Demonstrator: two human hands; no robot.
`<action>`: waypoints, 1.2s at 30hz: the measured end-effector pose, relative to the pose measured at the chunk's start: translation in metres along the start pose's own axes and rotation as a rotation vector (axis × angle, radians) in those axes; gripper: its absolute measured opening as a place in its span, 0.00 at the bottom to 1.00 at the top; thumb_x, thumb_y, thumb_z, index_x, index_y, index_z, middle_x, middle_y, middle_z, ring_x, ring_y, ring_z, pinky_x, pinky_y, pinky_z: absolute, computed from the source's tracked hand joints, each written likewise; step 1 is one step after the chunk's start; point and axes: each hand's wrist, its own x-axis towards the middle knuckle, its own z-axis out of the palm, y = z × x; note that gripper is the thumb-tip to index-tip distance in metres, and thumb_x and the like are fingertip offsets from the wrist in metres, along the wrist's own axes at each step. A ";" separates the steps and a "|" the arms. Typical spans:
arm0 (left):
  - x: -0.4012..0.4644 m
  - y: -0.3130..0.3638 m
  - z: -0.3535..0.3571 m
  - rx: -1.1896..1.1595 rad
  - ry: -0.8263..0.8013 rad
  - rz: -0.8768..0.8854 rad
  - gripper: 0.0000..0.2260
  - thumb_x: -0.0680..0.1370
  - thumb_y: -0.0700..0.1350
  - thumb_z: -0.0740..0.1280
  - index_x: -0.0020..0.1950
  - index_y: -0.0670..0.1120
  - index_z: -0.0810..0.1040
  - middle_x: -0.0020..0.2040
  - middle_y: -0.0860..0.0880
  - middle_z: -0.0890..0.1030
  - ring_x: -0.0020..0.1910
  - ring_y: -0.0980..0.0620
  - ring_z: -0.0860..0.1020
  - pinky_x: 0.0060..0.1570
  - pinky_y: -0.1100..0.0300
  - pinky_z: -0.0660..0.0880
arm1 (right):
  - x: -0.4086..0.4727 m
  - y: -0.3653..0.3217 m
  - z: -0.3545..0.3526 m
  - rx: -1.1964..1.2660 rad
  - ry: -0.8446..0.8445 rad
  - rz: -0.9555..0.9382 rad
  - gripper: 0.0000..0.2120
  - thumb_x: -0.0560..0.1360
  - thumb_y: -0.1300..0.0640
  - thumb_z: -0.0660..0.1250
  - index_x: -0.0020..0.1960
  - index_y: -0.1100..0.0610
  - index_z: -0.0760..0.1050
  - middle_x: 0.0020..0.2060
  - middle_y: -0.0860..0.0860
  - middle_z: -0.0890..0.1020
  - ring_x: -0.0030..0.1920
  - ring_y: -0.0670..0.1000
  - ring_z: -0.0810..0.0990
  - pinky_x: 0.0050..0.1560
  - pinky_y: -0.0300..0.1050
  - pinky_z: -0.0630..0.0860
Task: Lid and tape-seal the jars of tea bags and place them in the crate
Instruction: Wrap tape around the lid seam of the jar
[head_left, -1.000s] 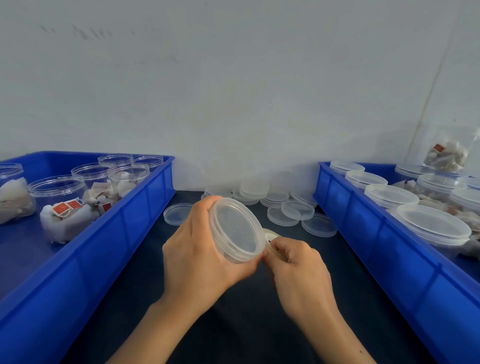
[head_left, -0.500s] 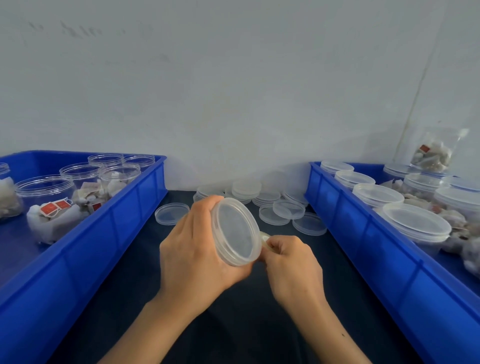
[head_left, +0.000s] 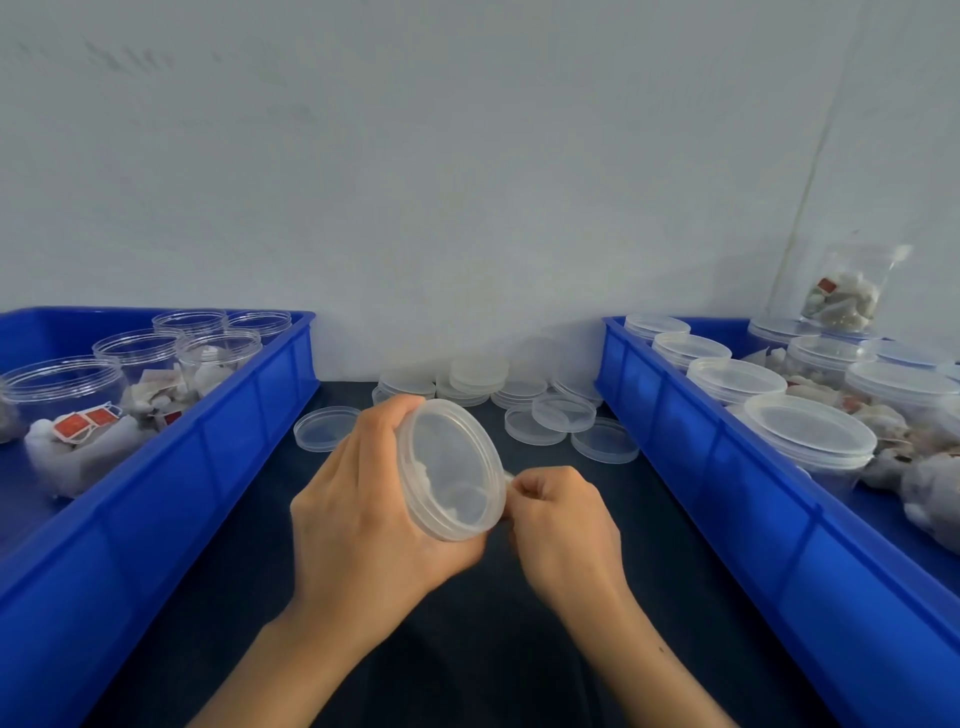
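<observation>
My left hand grips a clear lidded jar tipped on its side over the dark table, with the lid facing me. White tea bags show faintly through the lid. My right hand is curled at the jar's right edge and pinches a small pale strip, apparently tape, against the lid's rim. The jar's body is hidden behind my left hand. A blue crate on the right holds several lidded jars of tea bags.
A blue crate on the left holds several open jars with tea bags. Loose clear lids lie in stacks on the dark table near the white wall. One more jar stands high at the far right.
The jar has turned a little in my left hand, and the tea bags now show through the lid. My right hand stays pinched at the jar's right rim. The view shifted slightly.
</observation>
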 end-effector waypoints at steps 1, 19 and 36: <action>-0.001 0.001 -0.001 -0.019 -0.004 -0.002 0.41 0.54 0.56 0.79 0.62 0.40 0.74 0.54 0.48 0.80 0.49 0.47 0.81 0.40 0.60 0.73 | 0.002 0.001 -0.001 0.000 0.007 0.002 0.11 0.73 0.55 0.59 0.37 0.62 0.70 0.27 0.51 0.70 0.31 0.52 0.65 0.33 0.45 0.66; 0.001 -0.002 0.012 -0.138 0.027 -0.031 0.42 0.56 0.63 0.74 0.64 0.45 0.69 0.52 0.59 0.72 0.46 0.60 0.73 0.40 0.74 0.63 | 0.006 0.012 -0.009 0.167 0.045 -0.143 0.19 0.78 0.43 0.58 0.40 0.58 0.71 0.29 0.47 0.72 0.31 0.46 0.68 0.33 0.43 0.65; -0.002 -0.034 0.031 -0.572 0.066 -0.451 0.40 0.50 0.69 0.73 0.59 0.59 0.68 0.53 0.64 0.77 0.55 0.60 0.77 0.51 0.58 0.75 | 0.012 0.030 0.030 -0.479 -0.075 -0.515 0.10 0.82 0.58 0.54 0.56 0.59 0.73 0.54 0.52 0.75 0.53 0.53 0.73 0.57 0.47 0.70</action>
